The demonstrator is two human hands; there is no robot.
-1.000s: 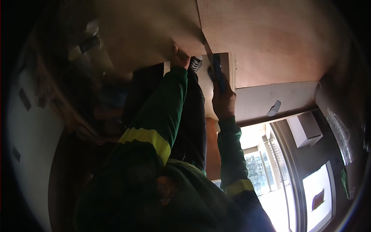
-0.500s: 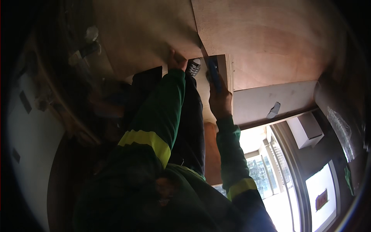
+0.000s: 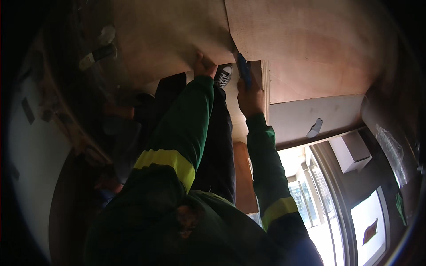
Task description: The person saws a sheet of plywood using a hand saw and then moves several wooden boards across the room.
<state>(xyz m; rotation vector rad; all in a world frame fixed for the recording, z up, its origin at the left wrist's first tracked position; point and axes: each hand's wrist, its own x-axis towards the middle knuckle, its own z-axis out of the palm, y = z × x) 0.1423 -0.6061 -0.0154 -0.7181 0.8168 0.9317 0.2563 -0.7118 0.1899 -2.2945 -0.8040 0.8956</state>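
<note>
A plywood sheet (image 3: 173, 35) spreads in front of me, split by a dark cut line from a plywood part (image 3: 310, 48) on the right. My left hand (image 3: 204, 67) is closed over the near edge of the left sheet, its thumb on top and its other fingers mostly hidden. Just right of it, my right hand (image 3: 250, 98) grips the blue handle of a handsaw (image 3: 243, 68). The saw stands at the near end of the cut line, most of its blade hidden by the wood. My shoe (image 3: 224, 76) shows below the edge between my hands.
A wide brush (image 3: 98, 56) lies on the left beside crumpled clear plastic (image 3: 106, 34). Dim shapes at the left resemble another person's limbs. Right of me are a pale panel (image 3: 315, 113) with a grey scrap (image 3: 315, 127) on it, a white box (image 3: 350, 151) and a bright window (image 3: 306, 199).
My right hand has pushed the handsaw forward, and less of its blade shows. My left hand stays on the sheet's edge. The dim shapes at the left have shifted.
</note>
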